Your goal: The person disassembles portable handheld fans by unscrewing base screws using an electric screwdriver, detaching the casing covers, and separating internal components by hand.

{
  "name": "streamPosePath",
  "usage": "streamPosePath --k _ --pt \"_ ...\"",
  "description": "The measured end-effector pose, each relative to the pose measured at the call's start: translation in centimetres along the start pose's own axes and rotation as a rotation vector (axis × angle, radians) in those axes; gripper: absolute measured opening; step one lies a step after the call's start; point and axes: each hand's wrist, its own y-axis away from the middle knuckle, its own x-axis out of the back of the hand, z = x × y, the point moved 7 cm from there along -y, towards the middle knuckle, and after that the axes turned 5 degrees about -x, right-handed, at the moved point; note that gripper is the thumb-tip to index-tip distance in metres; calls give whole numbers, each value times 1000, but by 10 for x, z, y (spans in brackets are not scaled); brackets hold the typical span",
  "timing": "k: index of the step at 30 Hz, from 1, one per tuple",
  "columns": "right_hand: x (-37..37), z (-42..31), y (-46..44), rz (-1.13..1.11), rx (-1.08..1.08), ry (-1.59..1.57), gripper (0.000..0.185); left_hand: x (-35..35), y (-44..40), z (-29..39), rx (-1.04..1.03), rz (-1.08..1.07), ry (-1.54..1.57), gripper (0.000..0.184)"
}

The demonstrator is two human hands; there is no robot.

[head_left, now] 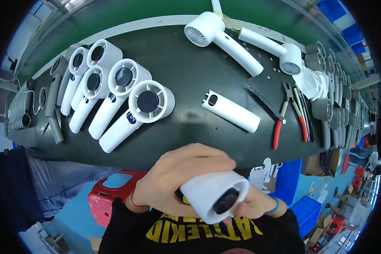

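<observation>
Close to my chest, both hands hold a white cylindrical fan head [199, 197], its round end with a dark centre facing down and towards me. My left hand [180, 173], with a red string at the wrist, is wrapped over its upper left side. My right hand [258, 201], wearing a blue wristband, grips it from the right, partly hidden behind it; a thumb shows by the rim. Whether a handle is attached is hidden. Beyond my hands, a loose white handle [230, 111] lies on the dark table [186, 139].
Several white handheld fans [150, 101] lie in rows at left. Two more fans [237, 48] lie at the back, near a white cloth [311, 82]. Tweezers [264, 103], red-handled pliers [288, 106] and thin rods [305, 114] are at right, before rows of grey fans [324, 112]. Someone's jeans-clad leg [67, 178] is at left.
</observation>
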Motion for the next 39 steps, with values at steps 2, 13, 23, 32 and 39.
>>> streamPosePath --k 2,13,23,32,39 --pt "-2 4 -4 -66 -107 111 43 5 8 -3 69 -16 -109 65" --pt "2 -61 1 65 276 924 56 -5 39 -7 325 25 -63 66" --pt "16 -60 -10 77 276 915 56 -17 37 -15 515 -184 12 61" --pt "22 -57 -17 45 291 863 55 -16 42 -16 534 -162 31 63" --pt "18 -63 -27 -41 248 907 58 -16 42 -13 562 -142 112 59"
